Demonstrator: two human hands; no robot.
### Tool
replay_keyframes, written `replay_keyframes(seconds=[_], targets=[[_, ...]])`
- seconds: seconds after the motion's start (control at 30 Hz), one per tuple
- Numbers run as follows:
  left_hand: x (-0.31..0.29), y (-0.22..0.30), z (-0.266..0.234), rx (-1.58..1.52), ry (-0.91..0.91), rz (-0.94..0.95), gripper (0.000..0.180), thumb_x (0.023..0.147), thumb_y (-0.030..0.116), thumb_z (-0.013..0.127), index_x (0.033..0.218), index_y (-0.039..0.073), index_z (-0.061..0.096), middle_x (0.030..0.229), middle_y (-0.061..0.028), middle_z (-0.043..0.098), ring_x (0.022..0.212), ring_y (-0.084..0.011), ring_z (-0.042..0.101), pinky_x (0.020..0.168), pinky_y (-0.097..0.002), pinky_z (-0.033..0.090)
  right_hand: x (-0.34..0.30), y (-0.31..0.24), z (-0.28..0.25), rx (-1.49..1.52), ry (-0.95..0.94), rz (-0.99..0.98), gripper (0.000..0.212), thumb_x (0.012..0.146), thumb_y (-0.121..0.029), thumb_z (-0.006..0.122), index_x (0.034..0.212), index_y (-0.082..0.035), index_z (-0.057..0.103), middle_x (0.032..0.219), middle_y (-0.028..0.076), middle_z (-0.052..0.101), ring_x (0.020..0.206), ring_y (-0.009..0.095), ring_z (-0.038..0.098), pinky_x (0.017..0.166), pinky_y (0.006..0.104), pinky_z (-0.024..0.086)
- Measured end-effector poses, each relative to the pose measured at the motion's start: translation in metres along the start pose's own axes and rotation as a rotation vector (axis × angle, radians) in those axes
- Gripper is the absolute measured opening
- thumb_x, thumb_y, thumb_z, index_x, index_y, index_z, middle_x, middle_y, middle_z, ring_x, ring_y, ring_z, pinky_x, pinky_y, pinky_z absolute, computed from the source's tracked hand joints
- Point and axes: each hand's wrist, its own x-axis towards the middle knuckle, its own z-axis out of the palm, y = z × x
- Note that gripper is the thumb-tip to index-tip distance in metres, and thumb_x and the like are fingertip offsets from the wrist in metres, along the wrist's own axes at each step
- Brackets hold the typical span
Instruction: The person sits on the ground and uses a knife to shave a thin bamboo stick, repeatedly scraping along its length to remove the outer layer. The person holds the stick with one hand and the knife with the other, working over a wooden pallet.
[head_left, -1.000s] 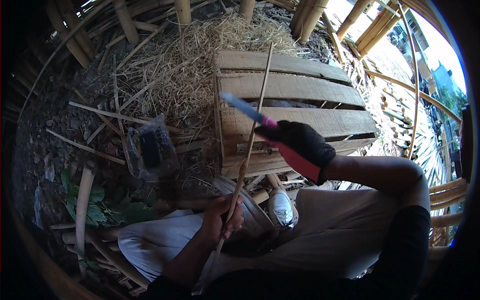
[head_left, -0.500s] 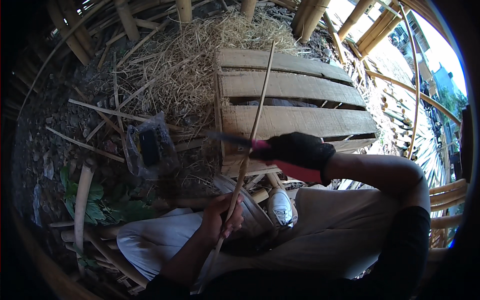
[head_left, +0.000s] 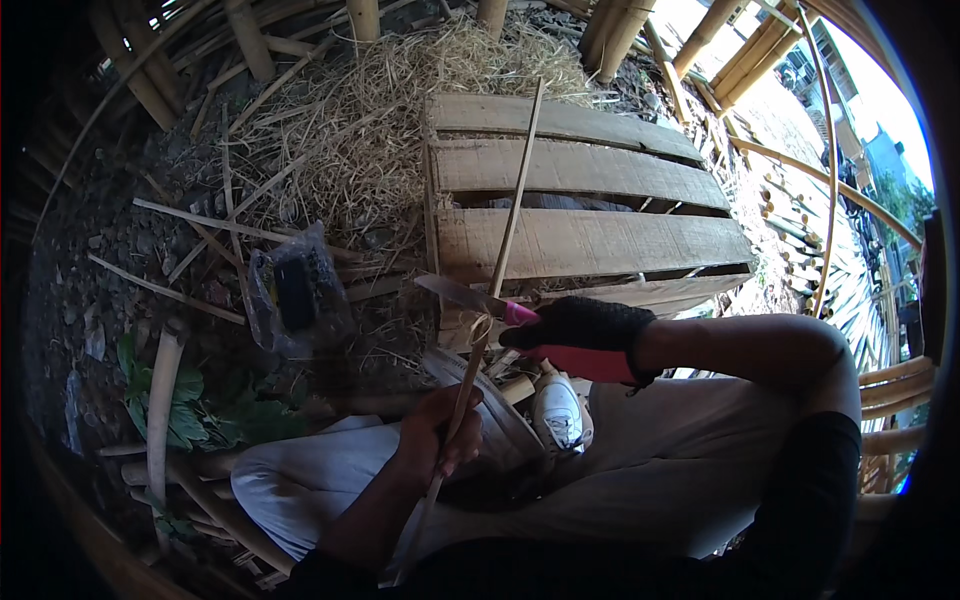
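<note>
My bare left hand (head_left: 437, 432) is closed round a long bamboo strip (head_left: 514, 213), which slants up and away over the edge of the wooden crate. In a black and red glove, my right hand (head_left: 592, 338) grips a knife (head_left: 458, 292) by its pink handle. The blade lies across the strip, pointing left, a little beyond my left hand. A thin curled shaving (head_left: 482, 328) stands on the strip just below the blade.
A slatted wooden crate (head_left: 600, 240) stands in front of me, with a heap of shavings (head_left: 350, 130) behind its left side. To the left lie a dark object in a clear plastic bag (head_left: 296, 292), an upright bamboo pole (head_left: 163, 415) and green leaves (head_left: 190, 405).
The knife has come slightly down along the strip toward my left hand, and a curled shaving now shows there. My left hand stays closed on the strip.
</note>
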Motion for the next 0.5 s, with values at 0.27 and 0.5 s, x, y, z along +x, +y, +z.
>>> replay_keyframes(seconds=[0.27, 0.5], targets=[[0.000, 0.000, -0.006, -0.045, -0.057, -0.052, 0.034, 0.104, 0.041, 0.039, 0.102, 0.009, 0.048, 0.046, 0.0005, 0.038, 0.030, -0.0125, 0.036, 0.039, -0.0260, 0.037, -0.005, -0.018, 0.007, 0.110, -0.017, 0.060, 0.051, 0.098, -0.056, 0.058, 0.102, -0.007, 0.072, 0.073, 0.003, 0.061, 0.064, 0.008, 0.055, 0.062, 0.0283, 0.047], [0.003, 0.000, -0.005, 0.018, -0.021, -0.028, 0.036, 0.104, 0.042, 0.038, 0.104, 0.008, 0.048, 0.046, -0.0002, 0.039, 0.029, -0.0125, 0.035, 0.038, -0.0264, 0.037, -0.016, -0.028, -0.005, -0.352, 0.128, -0.066, 0.055, 0.101, -0.055, 0.050, 0.100, -0.004, 0.071, 0.085, 0.016, 0.070, 0.072, 0.025, 0.068, 0.074, 0.0419, 0.051]])
